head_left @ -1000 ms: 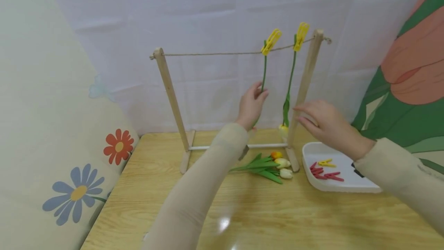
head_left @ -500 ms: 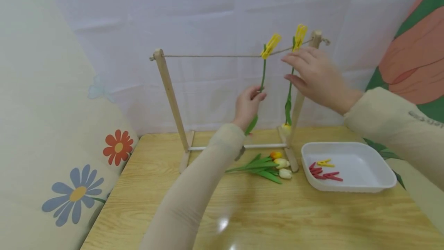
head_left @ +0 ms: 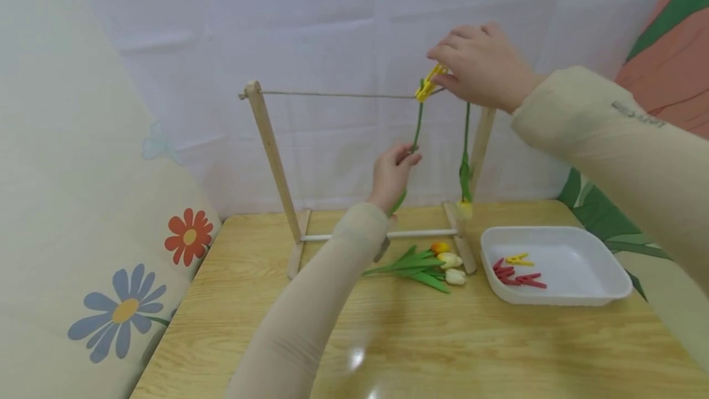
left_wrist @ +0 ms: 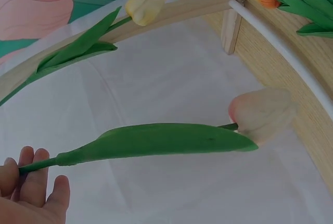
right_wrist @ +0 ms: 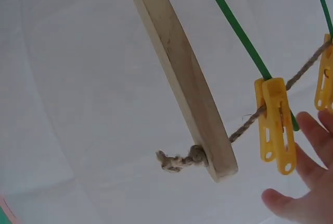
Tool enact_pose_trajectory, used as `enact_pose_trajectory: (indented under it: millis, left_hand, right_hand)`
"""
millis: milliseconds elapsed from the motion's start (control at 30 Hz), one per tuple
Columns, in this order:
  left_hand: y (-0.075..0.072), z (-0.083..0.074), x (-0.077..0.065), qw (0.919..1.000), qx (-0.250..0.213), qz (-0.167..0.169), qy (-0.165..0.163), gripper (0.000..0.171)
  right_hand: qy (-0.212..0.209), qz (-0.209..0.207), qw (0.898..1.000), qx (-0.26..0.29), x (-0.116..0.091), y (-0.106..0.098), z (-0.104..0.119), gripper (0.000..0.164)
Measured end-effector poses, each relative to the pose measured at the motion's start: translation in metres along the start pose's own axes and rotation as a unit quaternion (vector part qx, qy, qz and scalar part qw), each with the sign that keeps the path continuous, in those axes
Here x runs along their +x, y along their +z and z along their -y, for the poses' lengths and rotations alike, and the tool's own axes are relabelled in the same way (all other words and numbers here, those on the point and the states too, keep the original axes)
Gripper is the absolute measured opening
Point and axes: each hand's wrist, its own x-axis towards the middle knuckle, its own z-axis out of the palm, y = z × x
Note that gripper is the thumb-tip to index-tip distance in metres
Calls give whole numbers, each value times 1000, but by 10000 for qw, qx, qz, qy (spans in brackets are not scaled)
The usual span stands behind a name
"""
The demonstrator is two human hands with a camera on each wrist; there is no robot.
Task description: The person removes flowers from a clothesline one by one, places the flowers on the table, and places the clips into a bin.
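Note:
My left hand (head_left: 390,176) pinches the green stem of a pale pink-and-white artificial tulip (left_wrist: 260,114) that hangs head down. A yellow clothespin (head_left: 424,89) clips this stem's upper end to a twine line (head_left: 332,94). Around that clothespin's handles is my right hand (head_left: 484,66), thumb and fingers spread on either side of it. The right wrist view shows the fingers right by its handle end, with the thumb well apart. Closer to the right post, a second yellow clothespin (right_wrist: 276,125) holds another hanging tulip, cream-yellow (left_wrist: 145,5); the right hand hides this clothespin in the head view.
The line runs between two wooden posts (head_left: 269,153) of a stand with a white crossbar (head_left: 423,234). Several tulips (head_left: 426,263) lie on the wooden table (head_left: 443,350) before it. At right, a white tray (head_left: 587,297) contains red clothespins (head_left: 512,276) and a yellow one (head_left: 519,260).
My right hand has risen from above the tray, past the second clothespin, up and left to the first clothespin. The left hand has dropped slightly, still pinching the stem, and the line dips a little.

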Motion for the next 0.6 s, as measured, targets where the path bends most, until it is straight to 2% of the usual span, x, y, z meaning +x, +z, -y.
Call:
enact_pose_trajectory:
  millis: [133,233,400,600]
  left_hand:
    - [-1,2,1,10000,59,-15,49,26]
    - [-2,3,1,9999,78,-56,100,26]
    - [-4,3,1,9999,70,-86,60,25]
    - [-5,6,0,9999,54,-88,-123,28]
  right_hand:
    - [360,1382,9897,-65,15,-4,-6,36]
    - [255,1860,9821,-156,22,-6,-11,34]
    - [216,1775,9838,132,24,-6,-14,25]
    - [348,1037,9901,881,11,-5,-8,15]
